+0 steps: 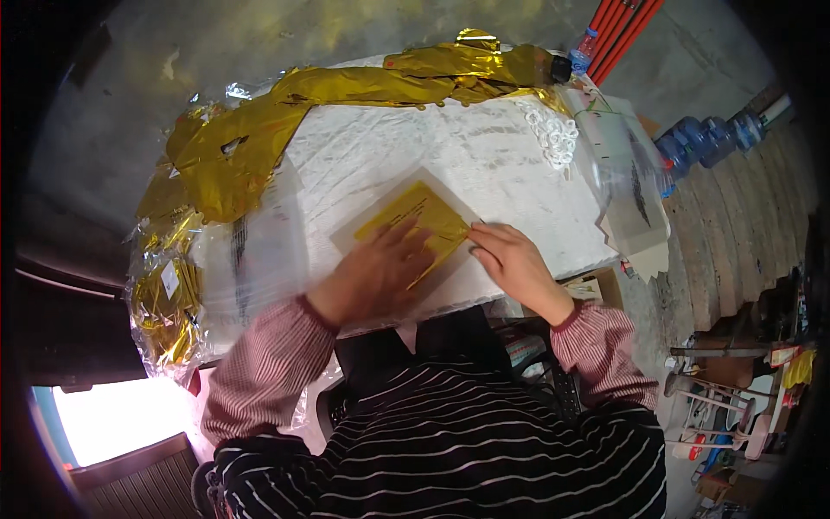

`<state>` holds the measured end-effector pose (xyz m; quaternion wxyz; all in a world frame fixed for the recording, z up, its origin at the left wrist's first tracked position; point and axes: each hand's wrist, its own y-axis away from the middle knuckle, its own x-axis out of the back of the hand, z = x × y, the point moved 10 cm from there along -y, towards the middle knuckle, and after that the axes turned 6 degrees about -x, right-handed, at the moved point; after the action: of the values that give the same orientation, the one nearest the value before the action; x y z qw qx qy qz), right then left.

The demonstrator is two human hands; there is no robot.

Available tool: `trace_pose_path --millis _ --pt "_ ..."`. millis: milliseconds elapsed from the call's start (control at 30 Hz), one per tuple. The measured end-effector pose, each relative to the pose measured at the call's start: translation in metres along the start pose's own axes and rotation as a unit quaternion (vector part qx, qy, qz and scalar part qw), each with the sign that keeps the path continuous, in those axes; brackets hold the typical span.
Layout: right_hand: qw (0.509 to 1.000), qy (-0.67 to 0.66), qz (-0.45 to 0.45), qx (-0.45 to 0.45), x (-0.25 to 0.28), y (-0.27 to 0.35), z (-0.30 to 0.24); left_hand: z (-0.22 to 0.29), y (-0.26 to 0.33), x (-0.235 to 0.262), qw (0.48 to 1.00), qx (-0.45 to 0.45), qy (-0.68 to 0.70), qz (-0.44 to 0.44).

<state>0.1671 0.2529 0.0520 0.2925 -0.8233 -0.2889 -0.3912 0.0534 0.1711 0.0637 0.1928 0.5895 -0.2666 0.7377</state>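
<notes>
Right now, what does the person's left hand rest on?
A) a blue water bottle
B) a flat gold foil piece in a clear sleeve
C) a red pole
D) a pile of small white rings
B: the left hand lies flat on the gold foil piece on the white table, and the right hand touches its edge.

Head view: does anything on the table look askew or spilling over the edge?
Yes. The gold foil sheet under the left hand and right hand lies turned at an angle to the table. Crumpled gold foil trails along the far edge and hangs over the left side, not stacked flat.
</notes>
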Motion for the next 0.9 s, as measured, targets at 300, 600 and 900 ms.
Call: trace_pose_path --millis 300,600,900 --pt "0.999 0.031 0.012 0.032 0.010 0.007 0.005 0.008 0.044 0.000 0.961 0.162 0.075 0.211" --pt "0.999 -0.038 -0.020 -0.017 0.018 0.023 -0.003 0.013 0.069 0.009 0.944 0.221 0.089 0.230" --pt "0.999 -0.014 -0.033 -0.025 0.018 0.046 -0.012 0.029 0.080 0.003 0.961 0.191 0.049 0.192"
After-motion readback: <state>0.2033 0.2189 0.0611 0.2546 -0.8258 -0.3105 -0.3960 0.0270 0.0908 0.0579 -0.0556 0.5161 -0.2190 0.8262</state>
